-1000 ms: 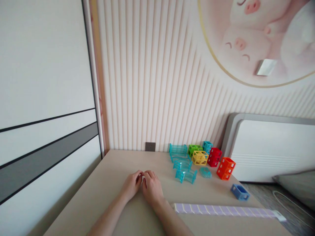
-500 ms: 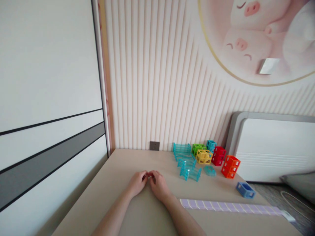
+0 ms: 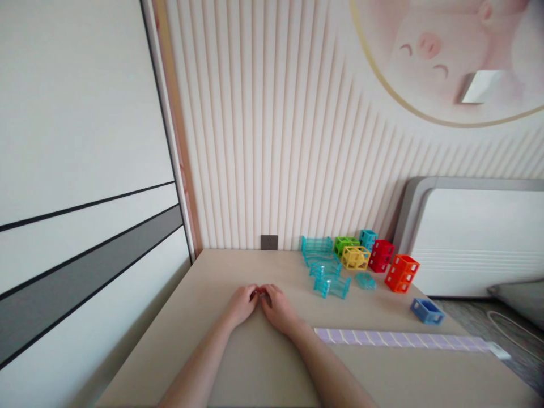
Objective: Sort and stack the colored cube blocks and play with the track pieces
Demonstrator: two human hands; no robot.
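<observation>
**Left hand (image 3: pixel 243 304) and right hand (image 3: pixel 278 309) meet at the fingertips**

Head view: both curl inward at the surface (image 3: pixel 263 362); whether either grip clasps anything, I cannot tell. Translucent teal pieces (image 3: pixel 325 269) lie ahead to the right, apart from the hands, near a yellow open-sided block (image 3: pixel 355 258).

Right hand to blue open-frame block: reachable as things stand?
Likely yes: nothing visible stands between right hand and blue open-frame block; the purple strip lies nearer the camera. Whether that hand is holding anything is unclear.
</observation>
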